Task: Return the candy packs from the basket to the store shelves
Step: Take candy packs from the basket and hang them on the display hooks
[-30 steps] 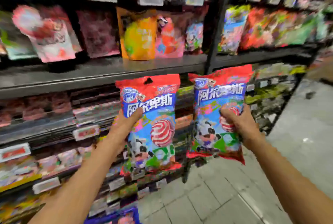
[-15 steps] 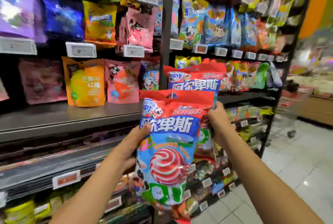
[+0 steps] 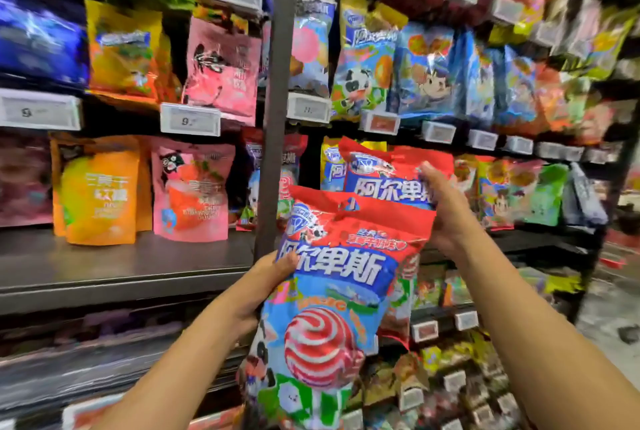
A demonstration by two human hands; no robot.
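I hold two red-and-blue lollipop candy packs with a cow and a red swirl printed on them. My left hand (image 3: 266,287) grips the left edge of the near pack (image 3: 329,298), which hangs in front of me at centre. My right hand (image 3: 446,211) holds the second pack (image 3: 384,180) higher and further in, up against the middle shelf (image 3: 540,242) right of the black upright post (image 3: 277,100). The near pack covers the lower half of the second one. The basket is not in view.
Shelves of candy bags fill the view: orange (image 3: 100,194) and pink bags (image 3: 194,190) stand on the grey shelf (image 3: 121,263) at left, blue and yellow bags hang above right. White price tags (image 3: 190,119) line the shelf edges. Tiled floor (image 3: 613,332) shows at right.
My view has moved closer to the shelves and tilted up. My right hand has carried its pack up and forward to the middle shelf; my left hand has raised its pack slightly.
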